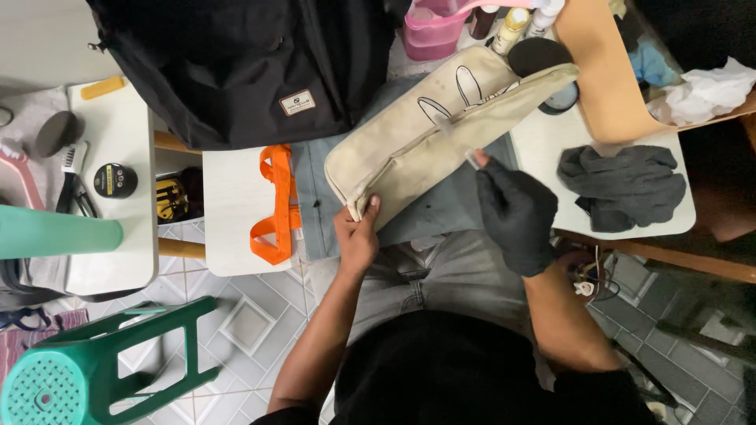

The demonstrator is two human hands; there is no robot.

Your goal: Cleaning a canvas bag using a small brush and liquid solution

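1. Cream fabric pouch (409, 145) lies slantwise on a blue cloth (315, 197) across the person's lap, between two white tables; contents not visible.
2. Left hand (358, 236), bare, pinches the pouch's lower corner between thumb and fingers.
3. Right hand (516, 212), in a black glove, fingers bunched at the pouch's long edge; exact grip cannot be told.
4. Pink basket (429, 35) holds bottles (512, 27).
5. Black backpack (236, 63) lies behind, closed.

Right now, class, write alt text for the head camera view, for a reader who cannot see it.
A bare left hand pinches the corner of a cream fabric pouch while the black-gloved right hand holds its zip edge. Around them lie a black backpack, an orange strap and a grey cloth.
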